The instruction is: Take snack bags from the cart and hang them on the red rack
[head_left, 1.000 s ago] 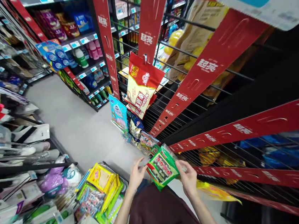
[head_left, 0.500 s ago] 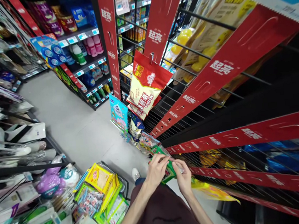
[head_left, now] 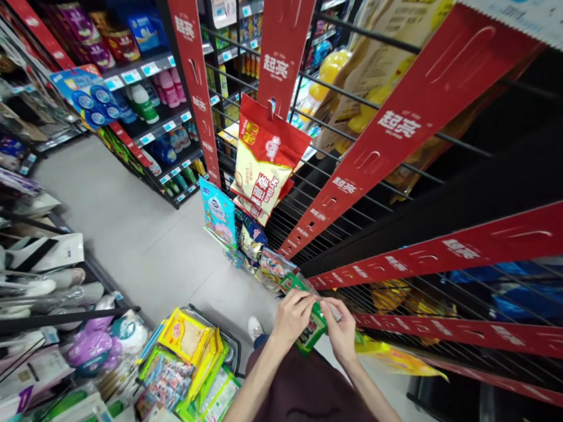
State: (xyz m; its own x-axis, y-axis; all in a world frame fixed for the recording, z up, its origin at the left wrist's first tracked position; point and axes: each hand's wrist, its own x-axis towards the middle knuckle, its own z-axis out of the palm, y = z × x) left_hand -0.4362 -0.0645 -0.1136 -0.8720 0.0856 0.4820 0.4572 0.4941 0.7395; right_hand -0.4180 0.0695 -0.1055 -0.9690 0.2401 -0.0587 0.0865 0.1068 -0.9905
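Note:
A small green packet (head_left: 312, 332) hangs between my two hands, close to the hanging strips. My left hand (head_left: 294, 316) pinches its upper edge, fingers bent and pressed together. Close on the right, my right hand (head_left: 340, 327) has its thumb and fingertips closed on the same packet's upper corner. The fingers hide the packet's top, so whether it is hooked to a strip cannot be seen. Just beyond the hands hangs another green packet (head_left: 294, 282), partly covered. Further up the same strip are a clear-fronted snack bag (head_left: 273, 269) and a dark blue bag (head_left: 252, 237).
Red slotted strips (head_left: 344, 184) run along a black wire rack on the right. A red and cream bag (head_left: 269, 162) and a light blue bag (head_left: 218, 211) hang ahead. Yellow and green snack packets (head_left: 186, 335) lie piled at lower left, beside hanging utensils (head_left: 42, 283). A yellow bag (head_left: 400, 356) hangs at right.
My right hand has shifted slightly left and up, its fingertips nearer my left hand. The green packet has turned a little between them. The view has swung slightly to the right.

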